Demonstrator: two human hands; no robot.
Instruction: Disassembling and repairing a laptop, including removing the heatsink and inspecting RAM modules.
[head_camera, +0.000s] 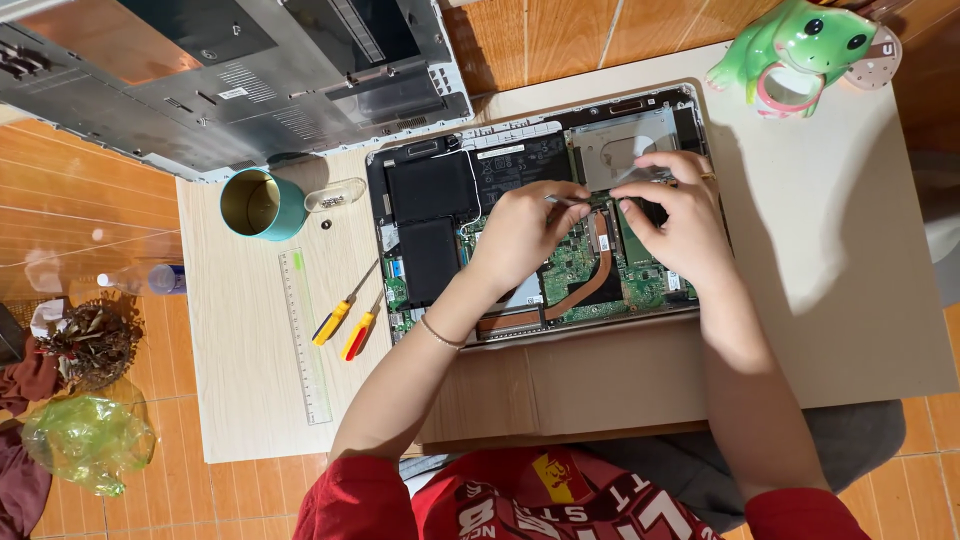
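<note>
Opened laptop lies bottom-up on the desk, back cover off, guts showing: black battery at left, green board and copper heat pipe in the middle, silver drive bay top right.

L hand sits over the board's center, grip closed on a thin metal tool, prob. tweezers, tip pointing right. R hand is just beside it, over the board's right part; fingers curled down onto a dark part under them, thumb and index near the tool's tip. Can't tell if R grip is pinching anything, fingers hide it.

Left of laptop: two screwdrivers w/ yellow-red handles side by side, a clear ruler near them, a teal cup and a small clear dish w/ screws. A second laptop shell lies at top left, partly off the desk. Green frog figure at top right corner. On the floor at left: plastic bottle, green bag.
</note>
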